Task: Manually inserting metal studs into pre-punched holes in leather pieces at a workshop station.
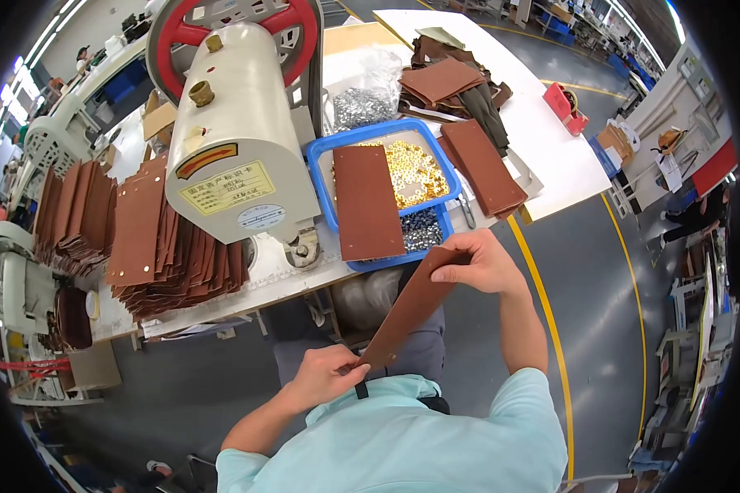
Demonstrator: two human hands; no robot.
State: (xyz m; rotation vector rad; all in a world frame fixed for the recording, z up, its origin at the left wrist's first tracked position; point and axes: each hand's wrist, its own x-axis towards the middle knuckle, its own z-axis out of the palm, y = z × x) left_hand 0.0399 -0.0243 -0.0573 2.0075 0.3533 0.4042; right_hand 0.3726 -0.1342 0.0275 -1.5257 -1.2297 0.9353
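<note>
I am viewing a leather strip (411, 308) spanning both hands above the lap. The right hand (481, 263) is pinching its upper end, thumb on the near face; the fingers behind the strip are hidden from me. The left hand (325, 376) is gripping the lower end close to the chest, its fingertips curling out of sight beneath the strip. The strip is running diagonally from lower left to upper right, just short of the table edge.

Just beyond the right hand, a blue tray (325, 152) is holding gold studs (415, 168), dark studs (421, 230) and a flat brown panel (367, 201) lying across it; the tray's near rim is partly covered by the right hand. Up and left of the hands, a cream press machine (234, 140) with a red handwheel (230, 33) is carrying a yellow rectangular label, a red arrow sticker and a white oval sticker; I cannot make out their print. Left of the machine, stacked brown pieces (164, 238) are fanning out, their lower layers concealed. A clear bag of silver studs (362, 103) is lying behind the tray.
</note>
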